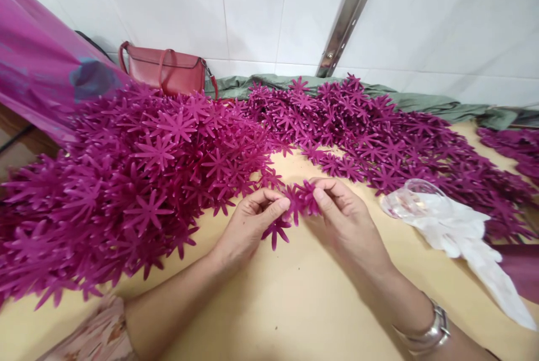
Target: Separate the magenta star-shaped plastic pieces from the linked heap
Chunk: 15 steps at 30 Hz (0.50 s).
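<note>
My left hand [248, 222] and my right hand [343, 209] meet over the middle of the tan table [295, 305]. Both pinch a small cluster of magenta star-shaped flower pieces [300, 199] between thumbs and fingers. One more flower piece [275, 230] hangs under my left fingers. A big heap of the same magenta flower pieces [126, 181] lies to the left of my hands. A second spread of them [379, 136] lies behind and to the right.
A clear plastic bag [446, 226] lies right of my right hand. A red handbag [166, 72] stands against the white tiled wall. A purple plastic sheet [33, 69] hangs at far left; green cloth [421, 101] runs along the back; a metal bracket [349, 16] leans there.
</note>
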Motion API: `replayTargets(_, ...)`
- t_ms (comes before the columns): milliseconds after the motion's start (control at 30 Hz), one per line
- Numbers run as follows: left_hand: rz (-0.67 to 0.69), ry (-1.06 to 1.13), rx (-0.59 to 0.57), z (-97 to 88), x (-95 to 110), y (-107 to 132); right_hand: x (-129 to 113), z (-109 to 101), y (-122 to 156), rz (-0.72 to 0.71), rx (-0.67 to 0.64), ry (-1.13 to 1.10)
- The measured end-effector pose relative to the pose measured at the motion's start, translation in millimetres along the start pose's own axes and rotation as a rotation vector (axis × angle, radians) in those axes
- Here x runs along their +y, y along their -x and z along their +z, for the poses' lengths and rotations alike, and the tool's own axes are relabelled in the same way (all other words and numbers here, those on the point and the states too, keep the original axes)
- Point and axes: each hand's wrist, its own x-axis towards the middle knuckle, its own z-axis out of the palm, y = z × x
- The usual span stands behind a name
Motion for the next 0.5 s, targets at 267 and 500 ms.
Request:
replayTargets(267,0.013,0.069,0.163,-1.3,4,-2,6,-7,-12,0.225,0.174,-0.514)
replayTargets(500,0.045,0.050,0.218,-3.5,1,-4,2,-10,-15,0.224,0.149,-0.392)
